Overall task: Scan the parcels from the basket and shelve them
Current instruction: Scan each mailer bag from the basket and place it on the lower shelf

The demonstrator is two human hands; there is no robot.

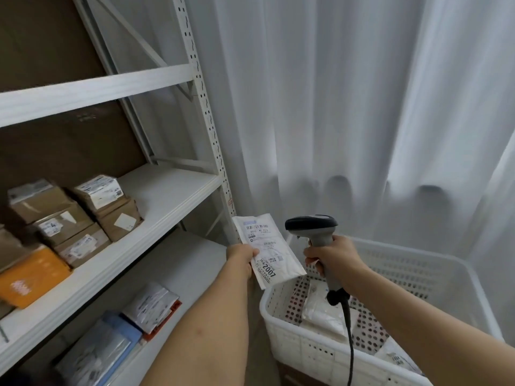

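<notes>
My left hand (242, 258) grips a flat white parcel (267, 250) by its lower left edge; its printed label reads 2007 and faces up. My right hand (333, 256) is closed around the grey handle of a barcode scanner (312, 224), whose dark head sits just right of the parcel. Its black cable hangs down over the white perforated basket (412, 274) at the lower right. Inside the basket lie more white parcels (326, 313). The white metal shelf rack (167, 196) stands to the left.
Brown cardboard boxes (83, 213) and an orange parcel (30, 277) are stacked at the left of the middle shelf; its right end is bare. Soft bagged parcels (150, 305) lie on the lower shelf. A white curtain (348, 107) hangs behind the basket.
</notes>
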